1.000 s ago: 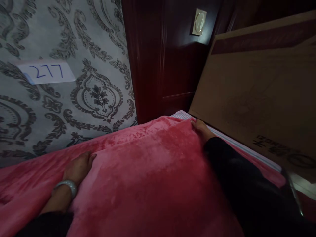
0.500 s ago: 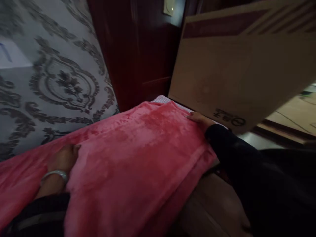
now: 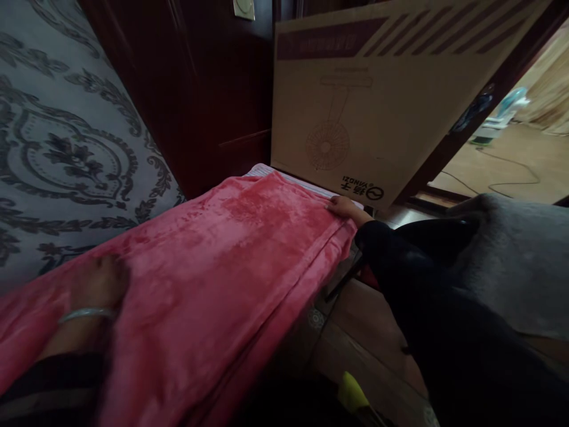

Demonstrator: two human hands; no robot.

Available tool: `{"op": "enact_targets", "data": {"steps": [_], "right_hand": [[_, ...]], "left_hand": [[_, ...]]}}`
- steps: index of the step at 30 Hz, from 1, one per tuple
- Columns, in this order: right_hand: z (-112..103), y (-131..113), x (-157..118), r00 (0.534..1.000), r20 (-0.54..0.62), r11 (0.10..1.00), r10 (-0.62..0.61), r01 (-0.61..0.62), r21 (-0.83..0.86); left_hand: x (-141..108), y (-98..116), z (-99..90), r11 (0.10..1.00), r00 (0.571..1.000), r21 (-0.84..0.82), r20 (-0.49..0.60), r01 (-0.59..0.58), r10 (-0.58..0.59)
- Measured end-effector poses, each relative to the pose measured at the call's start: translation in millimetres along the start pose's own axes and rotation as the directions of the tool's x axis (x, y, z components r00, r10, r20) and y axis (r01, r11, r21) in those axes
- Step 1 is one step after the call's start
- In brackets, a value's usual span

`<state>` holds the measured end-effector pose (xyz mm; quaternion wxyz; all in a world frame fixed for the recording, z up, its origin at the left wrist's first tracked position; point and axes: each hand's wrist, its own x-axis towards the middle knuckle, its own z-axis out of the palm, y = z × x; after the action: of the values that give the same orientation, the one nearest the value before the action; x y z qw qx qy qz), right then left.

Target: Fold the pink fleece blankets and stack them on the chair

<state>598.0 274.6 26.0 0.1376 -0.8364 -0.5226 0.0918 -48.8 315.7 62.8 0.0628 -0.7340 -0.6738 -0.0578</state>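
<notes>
Basically, we've got a pink blanket lying mostly flat right in front of us, layers showing along its R edge; what holds it up is mostly hidden. Looks plush & soft, prob. light for its size but floppy, so we'd expect draping & creasing, and drag rather than slide. Nothing fragile AFAICT. Best hold IMO: edge or corner, layers pinched tog. so they don't shear; a mid-panel grab would just bunch it.

R hand is at the far R corner, fingers closed on the blanket edge. L hand is on the L part, fingers curled but blurred; we can't tell if it's gripping or just pressing. Bangle on that wrist.

Striped cloth pokes out past the far edge. Beyond: cardboard box w/ fan drawing, dark red door beside it, patterned wall on L. Grey cover far R.
</notes>
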Motion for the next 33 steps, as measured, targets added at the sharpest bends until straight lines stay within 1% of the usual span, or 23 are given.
{"op": "enact_targets", "data": {"steps": [1, 2, 4, 5, 6, 8, 9, 10, 11, 14, 16, 18, 19, 21, 23, 25, 26, 29, 33], "right_hand": [[3, 0, -4, 1.000, -0.021, 1.000, -0.006, 0.006, -0.003], [6, 0, -7, 0.999, -0.042, 1.000, -0.011, 0.011, -0.006], [11, 1, -12, 0.996, -0.081, 1.000, -0.021, 0.020, -0.009], [13, 1, -14, 0.995, -0.098, 1.000, -0.027, 0.026, -0.010], [15, 2, -15, 0.993, -0.112, 0.999, -0.034, 0.033, -0.011], [19, 4, -17, 0.990, -0.133, 0.999, -0.047, 0.045, -0.018], [21, 5, -17, 0.989, -0.142, 0.999, -0.047, 0.045, -0.022], [24, 7, -18, 0.988, -0.150, 0.999, -0.041, 0.037, -0.027], [27, 9, -19, 0.987, -0.156, 0.999, -0.029, 0.024, -0.032], [33, 12, -22, 0.987, -0.161, 0.999, 0.003, -0.010, -0.043], [34, 12, -26, 0.987, -0.158, 0.999, 0.003, -0.010, -0.048], [32, 11, -31, 0.988, -0.154, 0.999, 0.006, -0.014, -0.046], [30, 10, -33, 0.989, -0.145, 0.999, 0.013, -0.019, -0.042], [25, 7, -39, 0.994, -0.110, 0.999, 0.024, -0.027, -0.030], [20, 5, -46, 0.997, -0.070, 1.000, 0.017, -0.018, -0.022], [16, 3, -52, 0.999, -0.045, 1.000, 0.002, -0.002, -0.022], [15, 3, -55, 0.999, -0.042, 1.000, -0.003, 0.002, -0.025], [14, 2, -60, 0.999, -0.053, 0.999, 0.002, -0.004, -0.038], [15, 0, -65, 0.998, -0.057, 0.999, 0.031, -0.033, -0.040]], "left_hand": [[-10, 20, -6.8, 0.997, 0.997, 0.031, 0.025, -0.069, 0.068], [-23, 40, -12.0, 0.984, 0.983, 0.034, 0.068, -0.175, 0.172], [-53, 79, -15.9, 0.946, 0.941, 0.022, 0.114, -0.323, 0.319], [-70, 96, -14.6, 0.917, 0.909, 0.006, 0.128, -0.400, 0.396], [-88, 110, -11.3, 0.877, 0.869, -0.024, 0.129, -0.480, 0.478], [-124, 130, -1.1, 0.795, 0.786, -0.085, 0.120, -0.601, 0.606], [-140, 135, 4.7, 0.769, 0.761, -0.106, 0.109, -0.630, 0.639], [-154, 138, 10.1, 0.759, 0.753, -0.117, 0.098, -0.640, 0.650], [-166, 140, 14.6, 0.765, 0.760, -0.120, 0.091, -0.633, 0.644], [-188, 139, 19.3, 0.818, 0.812, -0.120, 0.106, -0.563, 0.574], [-199, 139, 15.1, 0.847, 0.839, -0.133, 0.127, -0.514, 0.529], [-214, 142, 8.3, 0.866, 0.861, -0.140, 0.114, -0.481, 0.496], [-224, 144, 5.1, 0.871, 0.871, -0.138, 0.085, -0.471, 0.484], [-246, 148, 1.3, 0.880, 0.887, -0.121, -0.007, -0.459, 0.461], [-269, 150, 1.8, 0.879, 0.883, -0.088, -0.093, -0.468, 0.461], [-289, 147, 5.3, 0.880, 0.876, -0.052, -0.138, -0.473, 0.462], [-297, 144, 7.4, 0.889, 0.881, -0.037, -0.153, -0.457, 0.447], [-311, 134, 11.0, 0.931, 0.911, -0.002, -0.207, -0.365, 0.356], [-315, 133, 8.4, 0.956, 0.925, 0.059, -0.243, -0.287, 0.292]]}}
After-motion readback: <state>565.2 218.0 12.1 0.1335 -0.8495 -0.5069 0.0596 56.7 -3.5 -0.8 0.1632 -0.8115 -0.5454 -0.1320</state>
